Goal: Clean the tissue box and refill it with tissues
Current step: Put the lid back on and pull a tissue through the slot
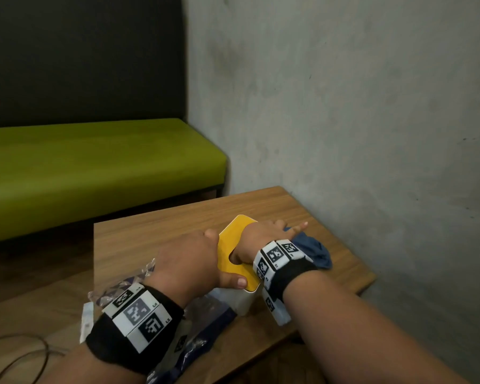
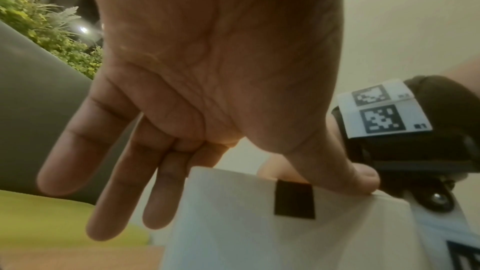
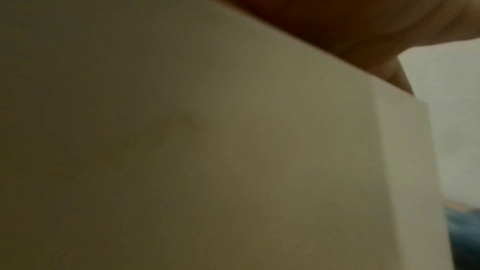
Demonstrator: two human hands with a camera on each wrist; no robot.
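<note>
A tissue box with a yellow lid (image 1: pixel 233 235) and white body (image 1: pixel 244 300) stands on the wooden table (image 1: pixel 164 225). My left hand (image 1: pixel 189 261) lies over the lid's left side. Its thumb (image 2: pixel 358 180) presses the top edge, and its fingers (image 2: pixel 109 171) hang straight beside the white wall (image 2: pixel 259 229). My right hand (image 1: pixel 261 236) rests on the lid with its thumb hooked into the opening; its fingers reach over the far edge toward a blue cloth (image 1: pixel 313 252). The right wrist view is filled by the box wall (image 3: pixel 207 151), with palm (image 3: pixel 337 7) above.
Clear plastic tissue packs (image 1: pixel 203 328) lie on the table under my left wrist. A grey wall (image 1: pixel 372 120) runs along the table's right side. A green bench (image 1: pixel 94 167) stands beyond the table. A thin cable (image 1: pixel 14 353) lies at the lower left.
</note>
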